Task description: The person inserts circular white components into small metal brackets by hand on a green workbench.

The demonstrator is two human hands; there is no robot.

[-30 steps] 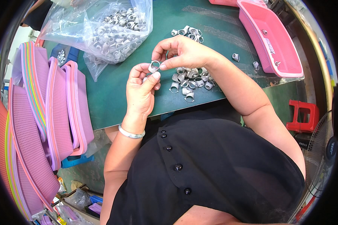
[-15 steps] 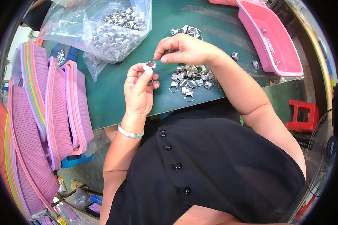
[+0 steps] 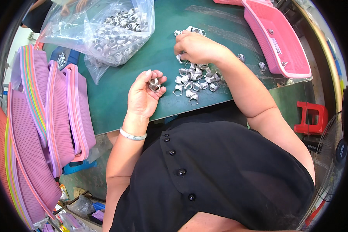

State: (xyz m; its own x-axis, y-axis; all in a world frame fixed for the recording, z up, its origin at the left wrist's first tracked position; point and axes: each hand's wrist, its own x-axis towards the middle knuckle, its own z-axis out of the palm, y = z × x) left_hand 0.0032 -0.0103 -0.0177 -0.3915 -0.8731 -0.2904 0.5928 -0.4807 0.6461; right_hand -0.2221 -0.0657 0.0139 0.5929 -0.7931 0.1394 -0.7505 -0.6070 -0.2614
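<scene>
Hands parted over the clamps

A clamp (image 3: 154,84) sat gripped in the left hand (image 3: 145,96), now lowered near the table (image 3: 116,96); the right hand (image 3: 199,48), moved farther off, curled its fingers over the pile (image 3: 193,79), beside the bag (image 3: 112,34).

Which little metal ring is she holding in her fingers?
The ring pinched in her left hand, held up off the green table. All the others lie loose in the pile under her right hand.
</scene>
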